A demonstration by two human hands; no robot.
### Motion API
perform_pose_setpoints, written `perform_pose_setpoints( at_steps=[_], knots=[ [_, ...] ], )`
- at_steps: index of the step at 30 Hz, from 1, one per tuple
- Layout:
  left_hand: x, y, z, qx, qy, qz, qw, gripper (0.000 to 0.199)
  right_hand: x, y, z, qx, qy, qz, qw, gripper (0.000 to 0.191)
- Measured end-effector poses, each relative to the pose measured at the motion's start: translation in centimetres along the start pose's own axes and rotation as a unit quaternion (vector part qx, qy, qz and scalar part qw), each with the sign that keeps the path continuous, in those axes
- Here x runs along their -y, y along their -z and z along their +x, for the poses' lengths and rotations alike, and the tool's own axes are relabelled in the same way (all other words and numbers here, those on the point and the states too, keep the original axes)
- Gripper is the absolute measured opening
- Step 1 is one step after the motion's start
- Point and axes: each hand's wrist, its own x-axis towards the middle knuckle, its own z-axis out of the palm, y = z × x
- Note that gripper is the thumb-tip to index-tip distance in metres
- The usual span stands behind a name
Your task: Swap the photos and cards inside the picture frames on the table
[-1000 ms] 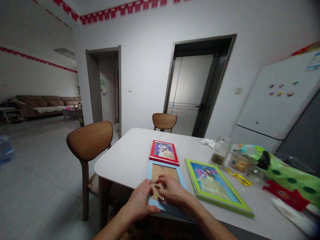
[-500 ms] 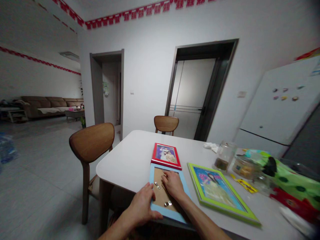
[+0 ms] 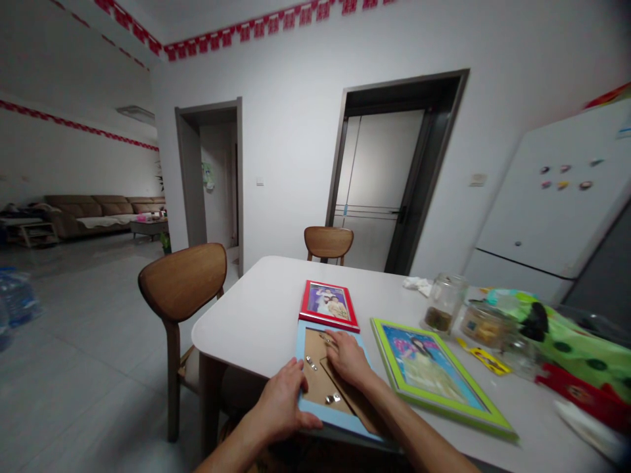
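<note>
A light blue picture frame (image 3: 340,420) lies face down at the table's near edge, its brown backing board (image 3: 320,384) showing. My left hand (image 3: 283,397) grips its left side, with the thumb along the near edge. My right hand (image 3: 348,358) rests over the far part of the board, fingers bent and fingertips at a metal clip (image 3: 325,339), which they partly cover. Another metal clip (image 3: 310,362) sits on the left side of the board, and a further one (image 3: 333,398) is near the bottom. The right forearm hides part of the frame's right side.
A red picture frame (image 3: 329,322) touches the blue one's far edge. To the right lies a green picture frame (image 3: 453,407). Beyond it stand a glass jar (image 3: 446,302), a container of food (image 3: 486,325), a yellow packet (image 3: 488,361) and a green bag (image 3: 566,341). A wooden chair (image 3: 185,279) stands at left.
My right hand has shifted slightly to the right at the far clip, uncovering more of it and of the board. My left hand keeps its hold on the frame.
</note>
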Motion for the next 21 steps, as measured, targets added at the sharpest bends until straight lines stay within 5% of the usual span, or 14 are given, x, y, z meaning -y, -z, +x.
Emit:
perform_pose_setpoints(
  at_steps=[7,14,18,21],
  knots=[
    [-0.1,-0.1,-0.1,0.005,0.013,0.005,1.000,0.063,-1.6,1.8,-6.2,0.048,0.065,0.051,0.995,0.033],
    [-0.5,0.5,-0.2,-0.008,0.023,-0.030,0.999,0.091,-1.2,2.1,-5.6,0.008,0.043,0.050,0.998,0.036],
    [-1.3,0.4,0.6,-0.067,0.007,-0.175,0.982,0.063,-0.2,3.8,-4.8,-0.021,0.050,0.035,0.998,0.030],
    [-1.4,0.1,2.3,-0.160,0.072,-0.294,0.940,0.045,1.6,5.3,-4.4,-0.044,0.058,0.047,0.996,0.029]
  ],
)
